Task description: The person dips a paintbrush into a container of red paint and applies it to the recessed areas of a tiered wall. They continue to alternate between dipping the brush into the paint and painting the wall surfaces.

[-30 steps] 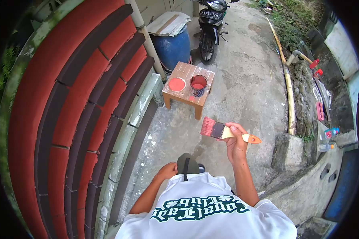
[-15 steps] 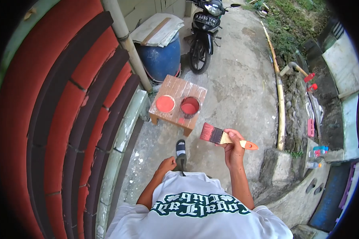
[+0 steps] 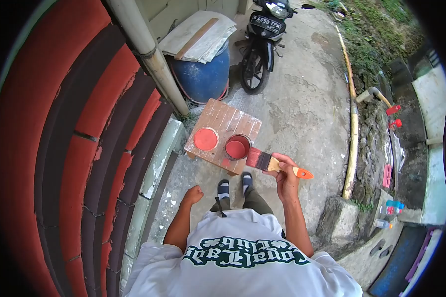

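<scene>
My right hand (image 3: pixel 286 180) grips a wide paintbrush (image 3: pixel 263 161) by its pale, orange-tipped handle. Its bristles are coated in red paint and point left, close to the rim of a dark paint can (image 3: pixel 238 147) with red paint inside. Left of that can, a round lid (image 3: pixel 205 139) covered in red paint lies on the same small wooden stool (image 3: pixel 233 116). My left hand (image 3: pixel 193 194) is closed in a fist below the stool, and nothing shows in it.
Red and dark brown banded wall (image 3: pixel 91 163) curves along the left. Beyond the stool stand a blue barrel (image 3: pixel 203 74) topped with boards and a parked motorcycle (image 3: pixel 257 54). A bamboo pole (image 3: pixel 352 143) borders the concrete path on the right, with plastic bottles (image 3: pixel 392 207) farther out.
My right hand has brought the paintbrush left toward the paint can. My left hand has moved slightly left and forward, and both feet now show near the stool.
</scene>
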Demonstrator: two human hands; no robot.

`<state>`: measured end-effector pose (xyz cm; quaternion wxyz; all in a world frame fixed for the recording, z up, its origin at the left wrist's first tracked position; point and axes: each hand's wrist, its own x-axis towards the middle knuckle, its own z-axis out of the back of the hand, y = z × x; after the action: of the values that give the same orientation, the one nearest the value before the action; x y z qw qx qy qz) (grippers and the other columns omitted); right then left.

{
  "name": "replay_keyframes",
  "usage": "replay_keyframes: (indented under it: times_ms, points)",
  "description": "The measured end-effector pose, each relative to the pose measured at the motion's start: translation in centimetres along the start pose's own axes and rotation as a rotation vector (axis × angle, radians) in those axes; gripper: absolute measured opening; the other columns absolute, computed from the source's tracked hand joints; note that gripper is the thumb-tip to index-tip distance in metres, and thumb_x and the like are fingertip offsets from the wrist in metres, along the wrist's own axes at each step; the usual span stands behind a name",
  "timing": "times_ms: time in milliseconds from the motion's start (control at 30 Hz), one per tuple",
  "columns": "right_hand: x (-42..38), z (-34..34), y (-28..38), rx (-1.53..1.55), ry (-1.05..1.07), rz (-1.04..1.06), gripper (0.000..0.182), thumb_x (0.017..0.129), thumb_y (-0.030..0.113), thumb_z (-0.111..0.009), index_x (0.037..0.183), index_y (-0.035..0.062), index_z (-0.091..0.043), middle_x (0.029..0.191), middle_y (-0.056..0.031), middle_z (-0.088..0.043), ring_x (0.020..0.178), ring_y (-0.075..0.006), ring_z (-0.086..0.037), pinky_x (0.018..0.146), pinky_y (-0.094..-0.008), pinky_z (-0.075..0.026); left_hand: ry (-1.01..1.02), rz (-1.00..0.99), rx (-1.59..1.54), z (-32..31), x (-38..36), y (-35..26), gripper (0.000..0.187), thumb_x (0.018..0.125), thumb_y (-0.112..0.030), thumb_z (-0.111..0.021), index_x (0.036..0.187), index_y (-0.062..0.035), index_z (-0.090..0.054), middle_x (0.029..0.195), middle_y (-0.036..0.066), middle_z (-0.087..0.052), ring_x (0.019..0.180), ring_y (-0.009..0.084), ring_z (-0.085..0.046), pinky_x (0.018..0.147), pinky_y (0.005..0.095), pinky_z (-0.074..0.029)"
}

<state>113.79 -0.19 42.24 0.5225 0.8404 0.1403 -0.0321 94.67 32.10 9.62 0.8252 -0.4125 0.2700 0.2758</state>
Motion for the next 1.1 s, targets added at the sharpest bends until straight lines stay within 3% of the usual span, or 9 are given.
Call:
replay_keyframes:
  times_ms: [233, 367, 500, 567, 633, 667, 800, 1100]
  points:
    - [9.9, 4.1, -3.7, -0.241, 0.093, -0.154, 0.028, 0.098, 0.007, -0.056, 0.121, -0.0056, -0.066, 0.111, -0.0145, -0.068, 0.099, -0.0230, -0.071, 0.084, -0.0407, -0.067, -0.137, 0.174, -0.181, -2.1, -0.4, 3.0, 0.019, 0.084, -0.022, -0.070, 0.093, -0.0065, -0.064, 0.086, 0.014, -0.073, 0.086, 0.0304, -0.072, 0.077, 0.0416, -0.056]
    - [16.4, 7.0, -8.4, -0.395, 0.160, -0.235, 0.022, 0.098, 0.011, -0.063, 0.117, 0.0014, -0.070, 0.108, -0.0086, -0.070, 0.098, -0.0177, -0.070, 0.079, -0.0348, -0.064, -0.279, 0.206, -0.515, -6.2, -2.7, 2.0, 0.014, 0.085, -0.016, -0.069, 0.091, -0.0058, -0.062, 0.076, 0.011, -0.069, 0.073, 0.0234, -0.071, 0.071, 0.0376, -0.056]
    - [23.1, 11.3, -16.6, -0.531, 0.236, -0.240, 0.017, 0.097, 0.015, -0.069, 0.109, 0.0043, -0.074, 0.102, -0.0045, -0.074, 0.090, -0.0170, -0.072, 0.074, -0.0309, -0.062, -0.394, 0.211, -0.676, -10.3, -5.2, -0.8, 0.011, 0.088, -0.009, -0.070, 0.090, -0.0038, -0.060, 0.080, 0.009, -0.067, 0.070, 0.0188, -0.070, 0.065, 0.0360, -0.054]
    - [25.0, 12.2, -20.0, -0.545, 0.297, -0.216, 0.015, 0.096, 0.017, -0.071, 0.103, 0.0048, -0.076, 0.095, -0.0041, -0.076, 0.085, -0.0167, -0.073, 0.073, -0.0309, -0.061, -0.442, 0.255, -0.651, -11.5, -7.4, -2.9, 0.012, 0.091, -0.009, -0.069, 0.094, -0.0039, -0.059, 0.086, 0.009, -0.067, 0.069, 0.0180, -0.069, 0.064, 0.0354, -0.054]
    - [26.6, 12.9, -23.0, -0.750, 0.378, -0.171, 0.012, 0.094, 0.012, -0.071, 0.098, 0.0035, -0.077, 0.090, -0.0055, -0.076, 0.081, -0.0150, -0.072, 0.071, -0.0294, -0.059, -0.480, 0.299, -0.649, -12.8, -9.0, -4.4, 0.014, 0.092, -0.010, -0.069, 0.098, -0.0049, -0.058, 0.087, 0.009, -0.067, 0.069, 0.0175, -0.069, 0.064, 0.0348, -0.054]
    - [27.1, 13.5, -25.0, -0.850, 0.417, -0.147, 0.010, 0.093, 0.010, -0.070, 0.096, 0.0028, -0.077, 0.088, -0.0061, -0.076, 0.078, -0.0142, -0.071, 0.070, -0.0287, -0.058, -0.506, 0.303, -0.657, -14.0, -9.6, -4.3, 0.023, 0.094, -0.008, -0.067, 0.113, -0.0078, -0.053, 0.089, 0.009, -0.067, 0.070, 0.0180, -0.070, 0.064, 0.0344, -0.054]
    - [29.2, 16.1, -33.6, -1.067, 0.466, -0.184, 0.009, 0.087, 0.009, -0.075, 0.093, 0.0039, -0.079, 0.080, -0.0073, -0.077, 0.074, -0.0140, -0.072, 0.068, -0.0299, -0.058, -0.479, 0.434, -0.687, -16.1, -11.7, -4.9, 0.041, 0.095, -0.004, -0.064, 0.130, -0.0120, -0.043, 0.092, 0.010, -0.069, 0.072, 0.0192, -0.070, 0.066, 0.0352, -0.055]
    - [28.8, 15.2, -39.2, -1.217, 0.420, -0.103, 0.018, 0.084, 0.016, -0.073, 0.099, 0.0082, -0.081, 0.093, -0.0159, -0.078, 0.089, -0.0299, -0.076, 0.086, -0.0368, -0.057, -0.492, 0.471, -0.783, -18.8, -13.6, -6.0, 0.050, 0.095, -0.003, -0.062, 0.139, -0.0105, -0.039, 0.095, 0.010, -0.070, 0.073, 0.0209, -0.071, 0.069, 0.0349, -0.057]
